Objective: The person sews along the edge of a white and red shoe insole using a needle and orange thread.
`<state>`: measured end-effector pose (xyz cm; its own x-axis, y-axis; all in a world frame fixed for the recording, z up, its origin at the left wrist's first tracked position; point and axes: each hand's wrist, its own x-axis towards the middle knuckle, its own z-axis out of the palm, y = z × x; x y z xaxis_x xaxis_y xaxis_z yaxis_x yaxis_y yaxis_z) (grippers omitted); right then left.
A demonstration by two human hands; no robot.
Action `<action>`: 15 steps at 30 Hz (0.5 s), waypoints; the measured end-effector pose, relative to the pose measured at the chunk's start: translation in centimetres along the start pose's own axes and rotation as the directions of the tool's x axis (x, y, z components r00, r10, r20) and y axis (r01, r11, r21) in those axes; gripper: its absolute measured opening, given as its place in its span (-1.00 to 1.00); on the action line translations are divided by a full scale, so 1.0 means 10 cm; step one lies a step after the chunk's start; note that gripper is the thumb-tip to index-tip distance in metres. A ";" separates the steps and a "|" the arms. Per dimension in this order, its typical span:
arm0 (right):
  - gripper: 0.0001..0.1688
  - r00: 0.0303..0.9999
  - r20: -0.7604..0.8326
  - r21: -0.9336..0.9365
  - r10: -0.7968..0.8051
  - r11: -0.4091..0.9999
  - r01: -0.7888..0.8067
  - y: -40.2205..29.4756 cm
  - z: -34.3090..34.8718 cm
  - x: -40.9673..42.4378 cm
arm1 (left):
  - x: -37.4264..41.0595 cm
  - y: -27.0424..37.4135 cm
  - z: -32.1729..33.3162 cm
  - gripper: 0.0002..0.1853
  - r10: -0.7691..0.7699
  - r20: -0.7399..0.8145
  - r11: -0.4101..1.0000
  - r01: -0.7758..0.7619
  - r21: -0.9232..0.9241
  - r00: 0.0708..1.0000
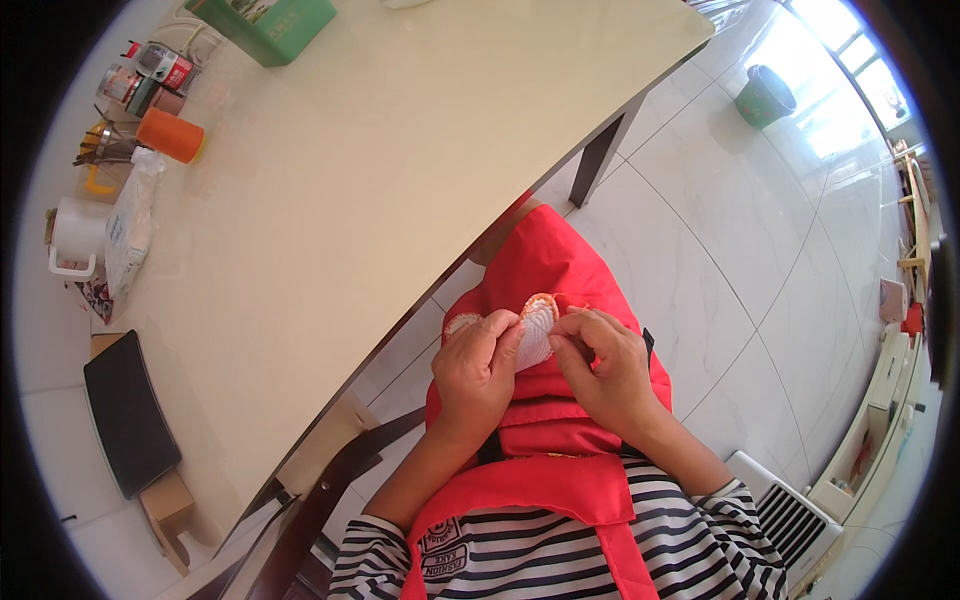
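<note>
Over my lap, my left hand (478,367) pinches the left edge of a white ribbed sole-shaped piece (536,337) between thumb and forefinger. Orange stitching (538,301) runs around its rounded far end. My right hand (600,356) is at the piece's right edge, thumb and forefinger drawn together. A thin orange thread (574,303) leads from the stitched end to the right hand's fingers; whether a needle is there is too small to tell. Beyond my left knuckles, a second white piece (459,324) lies on the red apron (559,251), partly hidden by that hand.
A cream tabletop (337,187) extends at the left, its edge close to my left hand. On it stand a green box (274,34), an orange cup (171,135), a white mug (79,229) and a dark tablet-like panel (133,414). A green bucket (765,97) stands on the tiled floor.
</note>
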<state>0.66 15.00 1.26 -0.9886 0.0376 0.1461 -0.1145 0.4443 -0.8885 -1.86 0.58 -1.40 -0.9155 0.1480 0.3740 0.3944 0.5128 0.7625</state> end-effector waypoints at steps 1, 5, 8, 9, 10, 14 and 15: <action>-0.94 1.000 0.002 -0.006 -0.010 1.000 0.010 0.00 0.00 0.00 | 0.00 0.01 -0.01 -0.90 0.018 0.009 1.000 -0.018 0.026 1.000; -0.94 0.999 0.021 -0.038 -0.033 0.999 0.034 0.00 -0.01 0.01 | 0.00 0.01 -0.02 -0.90 0.149 -0.005 0.985 -0.148 0.088 0.989; -0.94 0.999 0.025 -0.057 -0.046 0.997 0.048 0.00 -0.01 0.02 | -0.03 0.00 -0.02 -0.89 0.161 0.024 0.979 -0.163 0.123 0.987; -0.93 0.998 0.016 -0.056 -0.065 0.996 0.066 0.03 0.00 0.01 | -0.04 0.00 -0.02 -0.89 0.174 0.026 0.976 -0.175 0.126 0.984; -0.92 0.996 0.008 -0.055 -0.084 0.995 0.084 0.04 0.01 0.01 | -0.05 -0.02 -0.02 -0.89 0.186 0.029 0.974 -0.188 0.130 0.982; -0.92 0.998 0.029 -0.055 -0.064 0.996 0.065 0.01 0.02 0.02 | -0.08 0.01 -0.01 -0.88 0.319 0.065 0.936 -0.325 0.135 0.946; -0.92 0.997 0.024 -0.051 -0.076 0.996 0.077 0.02 0.04 0.03 | -0.09 0.01 0.00 -0.87 0.317 0.050 0.937 -0.321 0.136 0.947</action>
<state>0.31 14.76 0.93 -0.9791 -0.0175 0.2025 -0.1848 0.4914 -0.8511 -1.03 0.52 -1.67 -0.7462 0.3446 0.5696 0.6525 0.5484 0.5230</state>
